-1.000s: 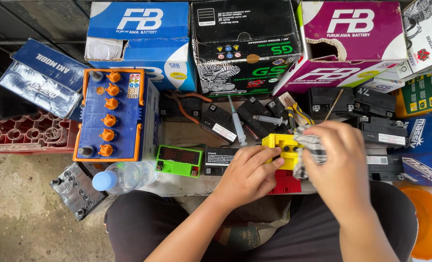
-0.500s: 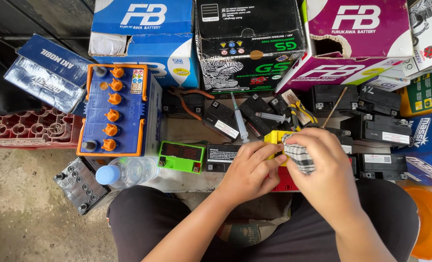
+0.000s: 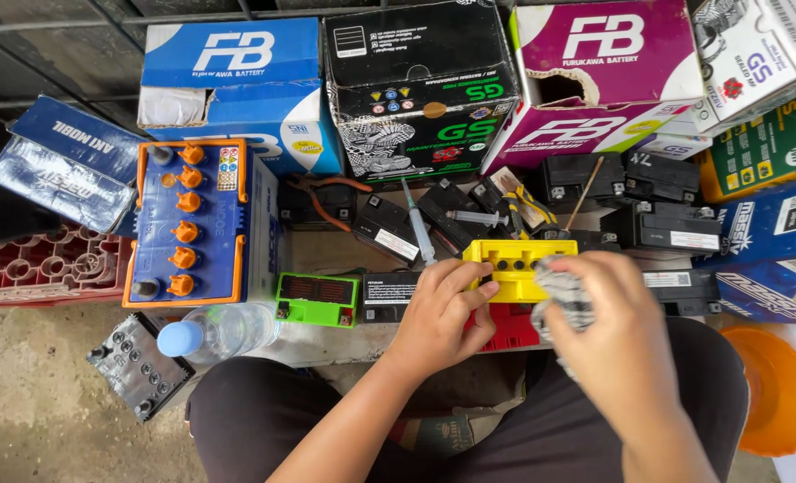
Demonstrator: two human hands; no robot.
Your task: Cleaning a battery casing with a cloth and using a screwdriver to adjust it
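Holding: our left hand [image 3: 442,309] has its fingers closed on the near left edge of the yellow battery [image 3: 516,268], thumb on the side, fingertips on the top.
Wiping hand: our right hand [image 3: 617,335] is closed around a grey checked cloth [image 3: 561,295], bunched and pressed against the right end of the yellow battery.
Battery look: we see a small bright yellow block with a flat top, a row of dark round holes along the far edge, and a red base [image 3: 512,329] showing beneath it.
Battery place: it sits in the middle of the scene, just in front of our knees, near the edge of the low work surface.
Left of it: a small black battery [image 3: 389,295] and a green battery [image 3: 317,300] stand side by side; further left lies a clear water bottle [image 3: 214,333] with a blue cap.
Far left: a large blue battery [image 3: 187,224] with orange caps stands beside a red crate [image 3: 40,268].
Far side: a syringe [image 3: 418,228] lies among black batteries, with cardboard boxes [image 3: 416,85] stacked behind.
Right: an orange bowl [image 3: 778,389] rests on the floor.
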